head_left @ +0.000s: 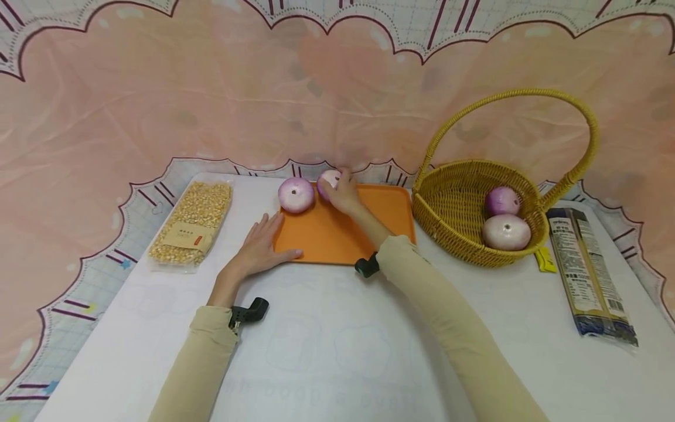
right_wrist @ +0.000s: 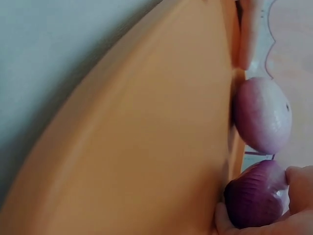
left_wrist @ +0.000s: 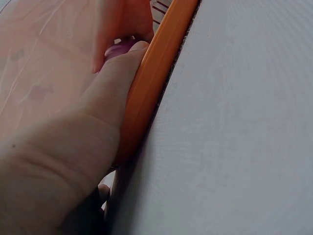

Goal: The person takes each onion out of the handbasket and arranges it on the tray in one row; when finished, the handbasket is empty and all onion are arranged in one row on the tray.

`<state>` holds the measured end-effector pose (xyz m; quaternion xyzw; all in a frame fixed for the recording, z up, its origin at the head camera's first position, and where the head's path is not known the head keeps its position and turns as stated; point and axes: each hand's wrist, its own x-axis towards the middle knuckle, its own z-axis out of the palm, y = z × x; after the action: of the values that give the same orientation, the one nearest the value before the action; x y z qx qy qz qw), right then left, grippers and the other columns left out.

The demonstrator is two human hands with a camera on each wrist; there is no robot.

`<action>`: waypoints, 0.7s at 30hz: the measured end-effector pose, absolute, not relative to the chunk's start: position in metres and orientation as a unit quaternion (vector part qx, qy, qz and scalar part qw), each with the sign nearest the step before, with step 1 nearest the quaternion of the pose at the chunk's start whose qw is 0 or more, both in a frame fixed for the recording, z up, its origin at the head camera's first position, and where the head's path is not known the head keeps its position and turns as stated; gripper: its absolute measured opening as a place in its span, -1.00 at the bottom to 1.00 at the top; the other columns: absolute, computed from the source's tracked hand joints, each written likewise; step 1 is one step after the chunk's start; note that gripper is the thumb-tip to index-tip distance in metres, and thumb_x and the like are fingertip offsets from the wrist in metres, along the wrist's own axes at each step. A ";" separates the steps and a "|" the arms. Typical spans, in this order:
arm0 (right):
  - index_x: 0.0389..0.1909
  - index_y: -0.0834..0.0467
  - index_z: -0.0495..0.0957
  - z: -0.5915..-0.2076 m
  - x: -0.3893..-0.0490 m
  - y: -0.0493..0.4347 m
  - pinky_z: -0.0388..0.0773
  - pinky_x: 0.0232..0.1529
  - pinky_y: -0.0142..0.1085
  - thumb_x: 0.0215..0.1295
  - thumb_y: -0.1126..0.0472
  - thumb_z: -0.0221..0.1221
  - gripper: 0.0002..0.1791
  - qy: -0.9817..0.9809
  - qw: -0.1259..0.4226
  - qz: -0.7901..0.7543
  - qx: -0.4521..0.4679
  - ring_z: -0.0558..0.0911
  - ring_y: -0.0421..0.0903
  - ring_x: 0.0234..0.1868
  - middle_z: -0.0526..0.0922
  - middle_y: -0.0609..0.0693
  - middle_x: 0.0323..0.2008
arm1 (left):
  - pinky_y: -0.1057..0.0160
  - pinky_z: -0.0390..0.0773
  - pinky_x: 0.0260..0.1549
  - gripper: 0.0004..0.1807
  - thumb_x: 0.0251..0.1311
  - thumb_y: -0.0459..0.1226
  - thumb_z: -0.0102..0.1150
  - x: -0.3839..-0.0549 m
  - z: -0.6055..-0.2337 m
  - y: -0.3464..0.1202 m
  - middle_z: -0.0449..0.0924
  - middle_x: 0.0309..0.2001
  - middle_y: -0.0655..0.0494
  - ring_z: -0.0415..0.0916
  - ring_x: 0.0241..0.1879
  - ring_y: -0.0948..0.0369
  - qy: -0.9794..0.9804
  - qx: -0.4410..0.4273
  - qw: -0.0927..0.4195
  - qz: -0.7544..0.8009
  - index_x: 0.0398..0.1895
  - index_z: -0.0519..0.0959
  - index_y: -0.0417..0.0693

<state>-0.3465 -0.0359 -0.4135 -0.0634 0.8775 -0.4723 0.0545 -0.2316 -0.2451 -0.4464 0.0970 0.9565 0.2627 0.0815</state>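
Head view: At a white bench [head_left: 316, 340], a person's right hand [head_left: 343, 190] clamps its fingers on a purple onion [head_left: 329, 175] at the far edge of an orange tray [head_left: 332, 240], just beside a second onion [head_left: 296, 196] in the far left corner. The left hand [head_left: 258, 252] lies at the tray's left edge, fingers straight and slightly apart. The count: four onions in all, two at the tray and two, the upper [head_left: 503, 201] and the lower [head_left: 506, 232], in one wicker basket [head_left: 448, 237]; one bag of corn kernels [head_left: 197, 205], one long printed packet [head_left: 590, 269] and one small yellow packet [head_left: 546, 260].

Left wrist view: A thumb [left_wrist: 128, 63] lies along the tray's rim. Steady, light pressure there would likely keep the tray from sliding.

Right wrist view: The gripped onion sits near its neighbour; whether it bears on the tray, one cannot tell. Good handling probably means lowering it gently, inside the rim, and loosening the fingers only once it is stable, as round onions may roll.
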 end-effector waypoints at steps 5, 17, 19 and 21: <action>0.44 0.16 -0.10 -0.412 -0.344 -0.038 0.12 0.45 0.09 0.41 -0.12 -0.02 -0.23 0.885 0.072 -0.456 -0.066 0.14 0.33 0.39 0.00 0.36 0.39 | -0.07 -0.38 0.54 0.17 0.08 0.26 0.20 -0.232 -0.446 -0.244 -0.20 0.58 -0.07 -0.42 0.57 -0.07 0.957 0.094 0.086 0.260 0.56 -0.15 -0.12; 0.45 0.12 -0.15 -0.415 -0.344 -0.043 0.11 0.46 0.10 0.44 -0.11 -0.04 -0.23 0.894 0.078 -0.434 -0.073 0.09 0.31 0.41 -0.04 0.32 0.40 | -0.11 -0.37 0.53 0.17 0.08 0.25 0.20 -0.232 -0.446 -0.245 -0.19 0.58 -0.11 -0.40 0.57 -0.10 0.958 0.097 0.079 0.258 0.55 -0.15 -0.14; 0.46 0.13 -0.18 -0.416 -0.343 -0.044 0.10 0.47 0.09 0.44 -0.12 -0.05 -0.22 0.897 0.081 -0.428 -0.076 0.08 0.32 0.41 -0.05 0.33 0.39 | -0.10 -0.37 0.53 0.17 0.08 0.25 0.20 -0.231 -0.446 -0.244 -0.19 0.58 -0.09 -0.41 0.57 -0.09 0.958 0.097 0.079 0.259 0.56 -0.15 -0.14; 0.46 0.13 -0.20 -0.416 -0.342 -0.044 0.10 0.47 0.08 0.45 -0.13 -0.07 -0.21 0.898 0.084 -0.424 -0.079 0.08 0.32 0.41 -0.06 0.33 0.39 | -0.09 -0.37 0.54 0.17 0.09 0.25 0.20 -0.231 -0.446 -0.244 -0.19 0.58 -0.08 -0.41 0.57 -0.08 0.958 0.097 0.079 0.257 0.56 -0.15 -0.14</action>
<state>-0.3421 -0.0437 -0.4157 -0.0785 0.8985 -0.4237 0.0841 -0.2308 -0.2443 -0.4462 0.0967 0.9583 0.2572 0.0790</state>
